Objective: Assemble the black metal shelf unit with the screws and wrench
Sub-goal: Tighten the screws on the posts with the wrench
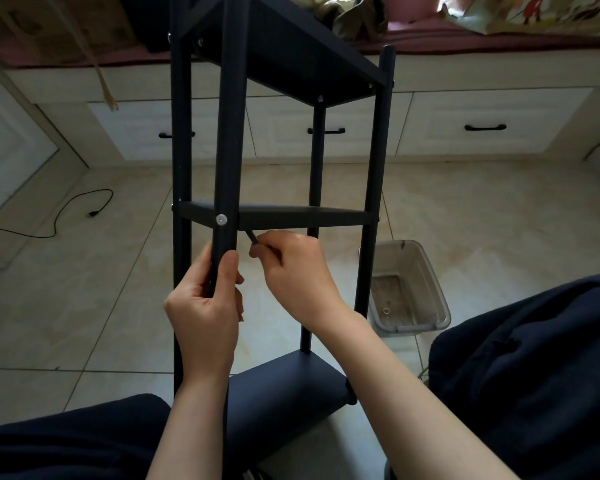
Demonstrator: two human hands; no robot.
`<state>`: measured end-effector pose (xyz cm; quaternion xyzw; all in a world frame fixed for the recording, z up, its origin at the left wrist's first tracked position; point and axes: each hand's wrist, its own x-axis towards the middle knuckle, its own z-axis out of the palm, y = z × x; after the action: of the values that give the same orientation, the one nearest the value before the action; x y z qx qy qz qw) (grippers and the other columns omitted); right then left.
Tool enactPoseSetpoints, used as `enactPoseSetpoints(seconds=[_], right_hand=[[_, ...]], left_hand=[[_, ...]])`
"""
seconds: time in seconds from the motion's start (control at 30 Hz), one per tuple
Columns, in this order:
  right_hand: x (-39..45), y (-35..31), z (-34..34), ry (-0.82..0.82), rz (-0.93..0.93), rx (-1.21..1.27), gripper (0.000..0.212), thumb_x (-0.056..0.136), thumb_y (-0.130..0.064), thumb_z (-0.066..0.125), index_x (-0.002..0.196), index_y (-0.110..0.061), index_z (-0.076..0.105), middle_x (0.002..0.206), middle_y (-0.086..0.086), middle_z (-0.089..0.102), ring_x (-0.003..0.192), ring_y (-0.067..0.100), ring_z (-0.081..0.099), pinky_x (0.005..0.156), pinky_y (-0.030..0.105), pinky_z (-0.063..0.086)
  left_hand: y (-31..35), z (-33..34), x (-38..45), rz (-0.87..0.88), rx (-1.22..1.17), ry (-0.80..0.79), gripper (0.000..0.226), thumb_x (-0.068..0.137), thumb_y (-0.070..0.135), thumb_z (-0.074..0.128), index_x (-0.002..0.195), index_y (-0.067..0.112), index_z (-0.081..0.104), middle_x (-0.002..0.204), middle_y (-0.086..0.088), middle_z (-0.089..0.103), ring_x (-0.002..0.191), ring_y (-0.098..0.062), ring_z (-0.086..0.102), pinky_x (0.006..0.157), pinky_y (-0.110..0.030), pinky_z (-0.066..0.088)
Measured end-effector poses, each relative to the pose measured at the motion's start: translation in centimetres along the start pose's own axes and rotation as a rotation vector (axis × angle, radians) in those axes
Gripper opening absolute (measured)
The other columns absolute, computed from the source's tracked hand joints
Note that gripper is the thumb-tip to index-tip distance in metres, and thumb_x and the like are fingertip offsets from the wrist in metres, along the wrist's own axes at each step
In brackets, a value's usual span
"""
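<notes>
Head view. The black shelf unit (281,216) stood upright on the tiled floor (84,306), between the seated person's knees. The left hand (205,303) gripped the nearest post (230,133) just below a silver screw (221,219) at the middle shelf. The right hand (291,268) pinched a small wrench (253,237) under that shelf. A clear plastic bin (409,289) sat near the right posts.
</notes>
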<state>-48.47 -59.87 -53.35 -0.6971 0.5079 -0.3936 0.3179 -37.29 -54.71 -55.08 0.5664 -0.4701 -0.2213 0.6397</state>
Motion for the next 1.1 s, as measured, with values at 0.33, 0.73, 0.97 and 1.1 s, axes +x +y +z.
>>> enactPoseSetpoints(seconds=[0.33, 0.73, 0.97, 1.1], right_hand=[[-0.3, -0.1, 0.5, 0.019, -0.013, 0.075, 0.021, 0.099, -0.017, 0.056, 0.102, -0.009, 0.076, 0.084, 0.004, 0.073, 0.068, 0.002, 0.056, 0.07, 0.004, 0.042], [0.5, 1.2, 4.6, 0.233, -0.167, 0.152, 0.016, 0.095, -0.007, 0.061, 0.1, 0.002, 0.073, 0.087, 0.014, 0.074, 0.079, 0.021, 0.071, 0.08, 0.009, 0.05], [2.0, 1.2, 7.1, 0.375, -0.222, 0.216, 0.011, 0.087, 0.0, 0.066, 0.078, 0.005, 0.07, 0.07, 0.015, 0.071, 0.07, 0.02, 0.065, 0.077, -0.002, 0.04], [2.1, 1.3, 7.3, 0.357, -0.208, 0.296, 0.012, 0.089, -0.001, 0.065, 0.08, 0.004, 0.07, 0.071, 0.015, 0.071, 0.073, 0.018, 0.064, 0.074, 0.001, 0.043]], left_hand=[[0.1, 0.0, 0.0, 0.003, 0.005, -0.008, 0.042, 0.095, 0.044, 0.058, 0.123, 0.015, 0.07, 0.067, 0.0, 0.059, 0.043, -0.015, 0.048, 0.042, -0.024, 0.041], [-0.2, -0.3, -0.1, 0.026, -0.003, -0.02, 0.039, 0.099, 0.039, 0.059, 0.123, 0.011, 0.069, 0.067, 0.001, 0.06, 0.043, -0.014, 0.05, 0.042, -0.024, 0.042], [-0.7, -0.5, 0.1, 0.024, -0.009, -0.021, 0.037, 0.1, 0.037, 0.058, 0.124, 0.011, 0.069, 0.068, 0.002, 0.06, 0.044, -0.016, 0.049, 0.043, -0.024, 0.042], [-0.7, -0.5, 0.3, 0.02, -0.01, -0.016, 0.033, 0.1, 0.036, 0.058, 0.122, 0.014, 0.07, 0.067, 0.003, 0.06, 0.043, -0.016, 0.048, 0.043, -0.024, 0.041]])
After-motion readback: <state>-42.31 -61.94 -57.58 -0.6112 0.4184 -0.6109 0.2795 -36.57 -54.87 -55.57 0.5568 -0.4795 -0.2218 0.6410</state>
